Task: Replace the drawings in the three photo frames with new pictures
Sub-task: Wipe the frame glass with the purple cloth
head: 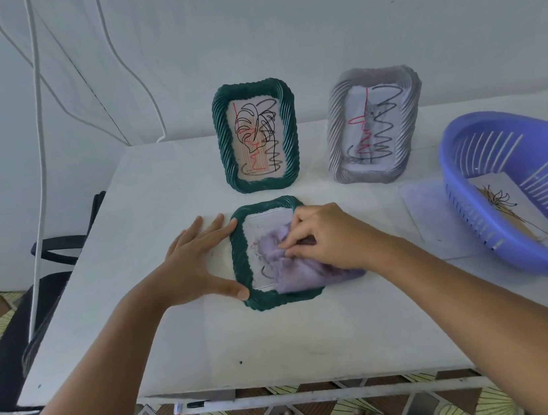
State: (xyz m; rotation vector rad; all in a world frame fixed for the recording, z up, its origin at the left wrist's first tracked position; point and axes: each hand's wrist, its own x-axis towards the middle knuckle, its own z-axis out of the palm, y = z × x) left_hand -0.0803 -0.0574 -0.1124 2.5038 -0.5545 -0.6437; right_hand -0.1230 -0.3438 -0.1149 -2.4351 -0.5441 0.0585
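Right hand (324, 235) rubs cloth (293, 267) on flat frame (242, 266).

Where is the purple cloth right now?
In the head view, the purple cloth lies on the flat green frame at table centre, gripped by the right hand, with the left hand steadying the frame.

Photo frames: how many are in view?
3: a green frame standing at the back, a grey frame standing to its right, another green one flat under both hands.
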